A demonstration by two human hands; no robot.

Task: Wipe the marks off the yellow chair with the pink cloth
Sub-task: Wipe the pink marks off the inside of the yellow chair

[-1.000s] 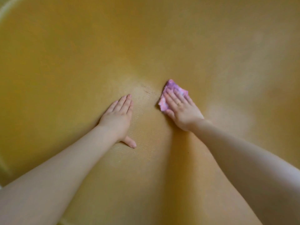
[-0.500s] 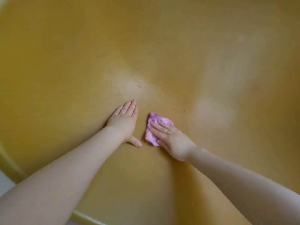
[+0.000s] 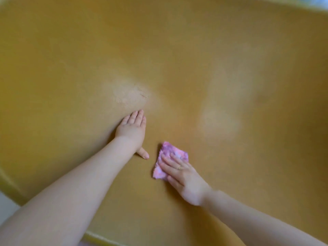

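Note:
The yellow chair (image 3: 177,50) fills almost the whole view as a broad curved seat surface. A pale scuffed patch with a small dark mark (image 3: 143,95) lies just beyond my left hand (image 3: 132,128), which rests flat on the seat, fingers together and thumb out. The folded pink cloth (image 3: 168,157) lies on the seat to the right of that hand. My right hand (image 3: 184,178) presses flat on the cloth's near half, a ring on one finger. A second pale patch (image 3: 218,125) shows farther right.
The chair's raised rim (image 3: 99,237) curves along the near left and bottom edge, with pale floor (image 3: 7,206) beyond it at the lower left. The far rim (image 3: 266,2) runs across the top right.
My right hand has drawn the pink cloth back towards me, from beside the dark mark to below and right of my left hand. My left hand stays planted on the seat.

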